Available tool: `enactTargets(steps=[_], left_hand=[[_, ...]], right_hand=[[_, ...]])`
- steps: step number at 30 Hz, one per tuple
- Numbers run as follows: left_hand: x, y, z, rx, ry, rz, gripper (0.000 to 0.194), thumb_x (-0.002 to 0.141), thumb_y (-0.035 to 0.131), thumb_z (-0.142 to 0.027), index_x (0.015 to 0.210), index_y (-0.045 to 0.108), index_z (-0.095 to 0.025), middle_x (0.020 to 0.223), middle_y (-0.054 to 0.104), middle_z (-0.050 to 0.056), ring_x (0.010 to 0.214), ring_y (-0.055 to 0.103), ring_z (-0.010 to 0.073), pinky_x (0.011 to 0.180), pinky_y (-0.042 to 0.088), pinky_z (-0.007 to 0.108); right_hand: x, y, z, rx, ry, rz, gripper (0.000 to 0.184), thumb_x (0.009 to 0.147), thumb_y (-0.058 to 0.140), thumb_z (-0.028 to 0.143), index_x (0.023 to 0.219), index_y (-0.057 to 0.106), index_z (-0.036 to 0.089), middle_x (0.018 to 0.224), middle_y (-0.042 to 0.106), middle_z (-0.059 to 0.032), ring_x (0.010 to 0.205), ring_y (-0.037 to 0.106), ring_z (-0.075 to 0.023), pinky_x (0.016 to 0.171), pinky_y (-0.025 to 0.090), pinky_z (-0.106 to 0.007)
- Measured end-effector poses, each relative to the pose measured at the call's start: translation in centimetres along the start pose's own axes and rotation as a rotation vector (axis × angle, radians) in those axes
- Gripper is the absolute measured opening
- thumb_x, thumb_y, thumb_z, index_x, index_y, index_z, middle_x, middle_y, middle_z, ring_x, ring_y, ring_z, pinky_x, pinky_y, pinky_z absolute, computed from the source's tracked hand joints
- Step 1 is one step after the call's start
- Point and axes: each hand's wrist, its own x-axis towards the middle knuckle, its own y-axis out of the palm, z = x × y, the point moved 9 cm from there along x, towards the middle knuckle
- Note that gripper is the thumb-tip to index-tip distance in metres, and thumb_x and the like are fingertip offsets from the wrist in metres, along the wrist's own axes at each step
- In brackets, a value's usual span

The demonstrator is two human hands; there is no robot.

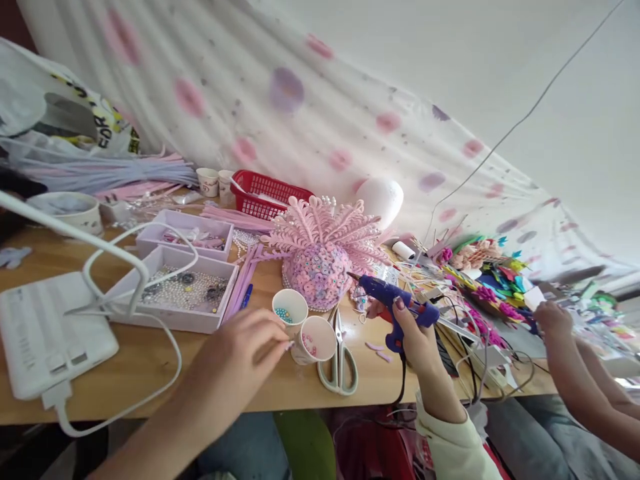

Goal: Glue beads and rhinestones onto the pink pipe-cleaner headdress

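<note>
My right hand is closed round the handle of a blue glue gun, nozzle pointing left at a pink sequined dome topped with pink feathery fronds. My left hand hovers over the wooden table beside two small paper cups; its fingertips are pinched together next to the tilted cup of pink bits. What the pinch holds is too small to see. The other cup holds blue beads. Pale green scissors lie between my hands.
Two lilac trays of beads and a white power bank with cable sit at the left. A red basket stands behind. Another person's hands work at the right among colourful foam flowers.
</note>
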Motion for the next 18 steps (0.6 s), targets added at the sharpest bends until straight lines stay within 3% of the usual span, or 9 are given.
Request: enactTargets(steps=[2,4,7,10,13,18], left_hand=[[-1.1,1.4,-1.3,0.093,0.100,-0.071,0.022,0.101,0.051,-0.015,0.090,0.069,-0.022,0.100,0.075,0.004,0.094,0.071,0.0211,0.081,0.056,0.033],[-1.4,2.2,-1.8,0.223,0.175,-0.134,0.020,0.101,0.052,-0.012,0.109,0.068,-0.019,0.116,0.073,0.010,0.108,0.069,0.0259,0.088,0.056,0.039],[-1.1,2.9,-1.4,0.438,0.246,-0.182,0.032,0.100,0.050,-0.007,0.127,0.064,-0.016,0.135,0.068,0.015,0.128,0.061,0.0342,0.102,0.050,0.053],[-0.4,3.4,0.1,0.535,0.205,-0.163,0.031,0.097,0.047,0.000,0.108,0.069,-0.019,0.117,0.076,0.008,0.127,0.061,0.0344,0.107,0.042,0.060],[-0.3,3.4,1.2,0.555,0.153,-0.178,0.027,0.096,0.053,-0.001,0.092,0.069,-0.022,0.093,0.075,0.003,0.120,0.064,0.0307,0.113,0.034,0.060],[-0.9,2.6,1.6,0.604,0.106,-0.244,0.027,0.097,0.057,-0.007,0.080,0.070,-0.024,0.084,0.072,0.001,0.113,0.065,0.0257,0.123,0.021,0.058]], right_hand=[[0.0,0.3,0.5,-0.065,0.022,0.048,0.057,0.087,0.062,0.077,0.072,0.072,0.023,0.056,0.055,-0.0027,0.047,0.046,-0.0154,0.042,0.040,-0.028],[0.1,0.4,1.1,-0.134,0.021,0.072,0.057,0.087,0.063,0.076,0.070,0.072,0.022,0.055,0.055,-0.0024,0.043,0.040,-0.0132,0.038,0.034,-0.028],[0.6,0.2,3.2,-0.222,-0.062,0.044,0.056,0.086,0.065,0.074,0.066,0.071,0.022,0.064,0.064,-0.0048,0.049,0.048,-0.0145,0.045,0.042,-0.028],[1.0,0.5,5.2,-0.312,-0.135,0.028,0.053,0.086,0.068,0.071,0.062,0.069,0.024,0.063,0.064,-0.0041,0.062,0.059,-0.0194,0.057,0.051,-0.030],[1.6,1.8,5.7,-0.358,-0.137,0.101,0.051,0.089,0.066,0.070,0.066,0.069,0.024,0.060,0.062,-0.0029,0.062,0.061,-0.0203,0.058,0.051,-0.031],[2.3,3.8,5.4,-0.389,-0.117,0.242,0.051,0.094,0.059,0.070,0.080,0.069,0.023,0.071,0.069,-0.0045,0.067,0.064,-0.0209,0.062,0.052,-0.032]])
